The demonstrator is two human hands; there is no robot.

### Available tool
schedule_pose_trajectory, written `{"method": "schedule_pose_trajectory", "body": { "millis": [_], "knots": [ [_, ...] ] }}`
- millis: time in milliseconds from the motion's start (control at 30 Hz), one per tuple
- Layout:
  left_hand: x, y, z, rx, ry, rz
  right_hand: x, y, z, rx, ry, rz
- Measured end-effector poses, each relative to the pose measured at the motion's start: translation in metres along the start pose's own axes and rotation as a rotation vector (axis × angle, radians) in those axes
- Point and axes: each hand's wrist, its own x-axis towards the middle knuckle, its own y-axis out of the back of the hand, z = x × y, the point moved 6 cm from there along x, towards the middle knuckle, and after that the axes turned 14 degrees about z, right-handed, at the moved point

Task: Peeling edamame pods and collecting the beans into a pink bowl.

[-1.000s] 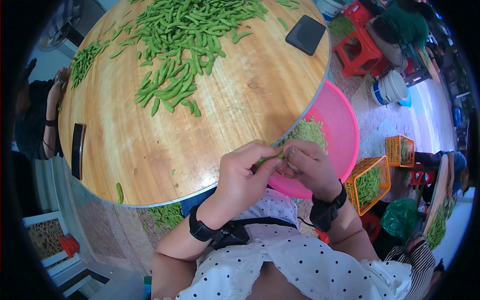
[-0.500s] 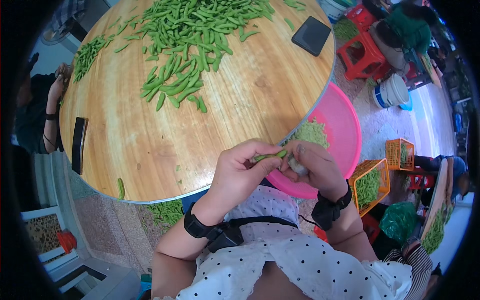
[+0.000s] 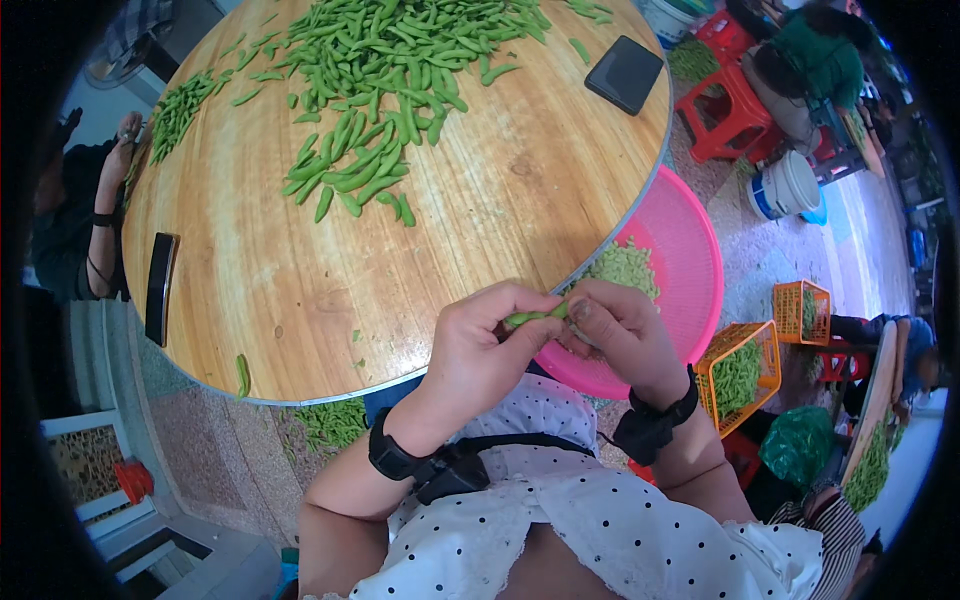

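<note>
Between my two hands, over the near edge of the round wooden table (image 3: 500,215), is a green soybean pod (image 3: 530,317). My left hand (image 3: 475,345) pinches it between thumb and forefinger. The thumb and fingers of my right hand (image 3: 628,335) are closed on the pod's other end; my right fingertips are partly hidden. Just beyond my right hand, a pink plastic basket (image 3: 703,250) holds pale green shelled beans (image 3: 628,265). A large heap of soybean pods (image 3: 400,60) spreads across the far side of the table.
A dark phone (image 3: 624,75) lies at the table's far right, another phone (image 3: 160,290) at its left edge. One loose pod (image 3: 243,375) is near the front edge. At left sits another person (image 3: 90,220). Orange crates (image 3: 740,375), a red stool (image 3: 715,125) and a white bucket (image 3: 790,185) stand to the right.
My right hand has turned, and its thumb now presses on the pod's end. The left hand keeps its pinch on the pod, almost in the same place.
</note>
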Motion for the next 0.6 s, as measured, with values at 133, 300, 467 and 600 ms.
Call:
{"method": "schedule_pose_trajectory", "body": {
  "millis": [133,300,467,600],
  "knots": [
    [-0.001,-0.005,-0.004,-0.188,0.191,-0.007,-0.002,0.002,-0.007,-0.141,0.179,0.044],
    [-0.005,-0.011,-0.024,-0.526,0.557,-0.067,-0.005,0.010,-0.005,-0.108,0.078,-0.049],
    [-0.006,-0.016,-0.021,-0.422,0.479,-0.036,-0.005,0.021,-0.012,-0.253,0.127,0.238],
    [-0.013,-0.021,-0.021,-0.335,0.485,-0.080,-0.009,0.021,-0.004,-0.188,0.031,0.179]
  ]
}}
